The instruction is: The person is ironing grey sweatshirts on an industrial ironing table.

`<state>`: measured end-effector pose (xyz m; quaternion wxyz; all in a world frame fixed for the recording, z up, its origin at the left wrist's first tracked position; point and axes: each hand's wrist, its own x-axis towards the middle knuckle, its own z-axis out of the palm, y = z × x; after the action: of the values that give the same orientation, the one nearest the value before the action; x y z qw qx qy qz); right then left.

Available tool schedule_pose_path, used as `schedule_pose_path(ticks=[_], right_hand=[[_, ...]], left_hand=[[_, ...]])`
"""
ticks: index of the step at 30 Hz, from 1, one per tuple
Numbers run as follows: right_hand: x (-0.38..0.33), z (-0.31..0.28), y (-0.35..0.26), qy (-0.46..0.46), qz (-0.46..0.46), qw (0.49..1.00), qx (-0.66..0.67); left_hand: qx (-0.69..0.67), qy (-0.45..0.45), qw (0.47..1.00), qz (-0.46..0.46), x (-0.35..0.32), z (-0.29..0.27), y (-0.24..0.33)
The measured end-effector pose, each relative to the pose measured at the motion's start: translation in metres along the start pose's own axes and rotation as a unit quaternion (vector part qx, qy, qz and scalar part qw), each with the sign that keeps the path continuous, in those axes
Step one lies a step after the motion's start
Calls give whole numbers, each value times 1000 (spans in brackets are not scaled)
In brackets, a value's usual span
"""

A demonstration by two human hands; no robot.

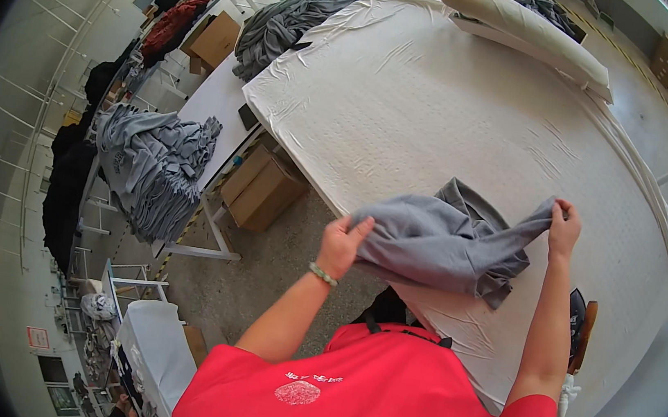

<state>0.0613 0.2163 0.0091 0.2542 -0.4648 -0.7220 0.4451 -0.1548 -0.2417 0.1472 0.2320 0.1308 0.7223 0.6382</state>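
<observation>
A grey sweatshirt lies crumpled near the front edge of a large white padded table. My left hand grips its left edge, at the table's near edge, fingers closed over the fabric. My right hand pinches the end of the garment's right sleeve or corner and holds it up a little, stretching the cloth between both hands. I wear a red shirt and a beaded bracelet on the left wrist.
A long cream pillow lies at the table's far end. Piles of grey clothes and dark garments cover side tables on the left. Cardboard boxes stand on the floor under the table.
</observation>
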Motion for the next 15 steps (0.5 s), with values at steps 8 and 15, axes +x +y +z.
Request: schedule_pose_path(ticks=[8, 15], right_hand=[[-133, -10, -212, 135, -138, 918, 346], [-238, 2, -160, 248, -17, 937, 245]], left_hand=[[307, 215, 842, 388, 195, -126, 184], [239, 113, 850, 456, 308, -70, 163]])
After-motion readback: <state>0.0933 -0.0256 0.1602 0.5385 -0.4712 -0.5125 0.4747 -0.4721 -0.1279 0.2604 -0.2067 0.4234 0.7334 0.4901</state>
